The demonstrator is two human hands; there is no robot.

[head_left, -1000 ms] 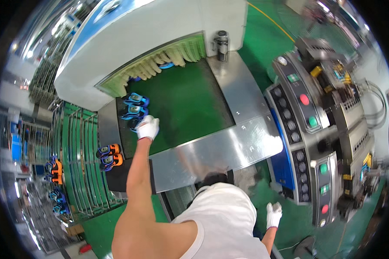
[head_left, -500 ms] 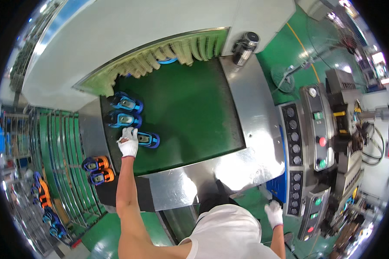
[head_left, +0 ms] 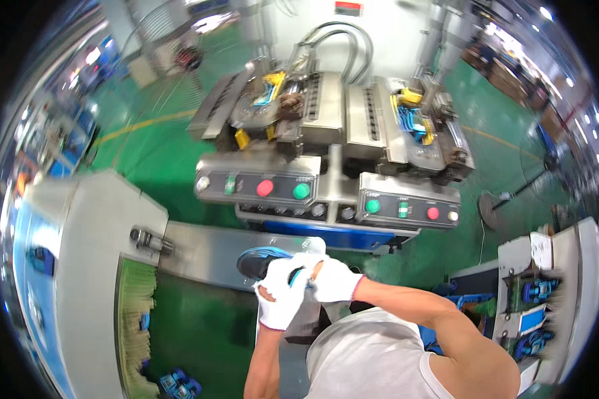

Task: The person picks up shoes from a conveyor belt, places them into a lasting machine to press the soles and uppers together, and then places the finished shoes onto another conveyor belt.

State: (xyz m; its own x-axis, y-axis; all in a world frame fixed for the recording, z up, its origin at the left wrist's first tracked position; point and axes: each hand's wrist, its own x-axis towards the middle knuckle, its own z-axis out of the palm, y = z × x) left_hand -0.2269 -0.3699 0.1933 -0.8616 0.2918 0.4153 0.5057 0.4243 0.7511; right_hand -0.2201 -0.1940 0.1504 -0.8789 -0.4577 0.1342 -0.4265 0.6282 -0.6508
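Note:
A dark shoe (head_left: 254, 264) with bright blue trim is held up in front of my body, its one end pointing left. My left hand (head_left: 283, 297), in a white knit glove, is closed on the shoe from the near side. Also gloved in white, my right hand (head_left: 334, 279) grips the shoe's other end. The gloves cover much of the shoe, and motion blur hides the finger detail. Below the hands lies a metal ledge (head_left: 203, 253). On the green belt (head_left: 199, 319) at lower left sit blue shoes (head_left: 178, 384).
Ahead stands a two-station machine with control panels (head_left: 256, 186), (head_left: 409, 203) and blue-and-yellow clamped parts (head_left: 412, 120). A metal flask (head_left: 152, 241) rests on the ledge's left end, beside a fringed tunnel opening (head_left: 134, 326). A rack with blue shoes (head_left: 540, 290) is at right; a fan stands behind.
My view has turned right, from the belt to the machine. My left hand has left the belt, and my right hand has come up from my side. Both now hold a shoe.

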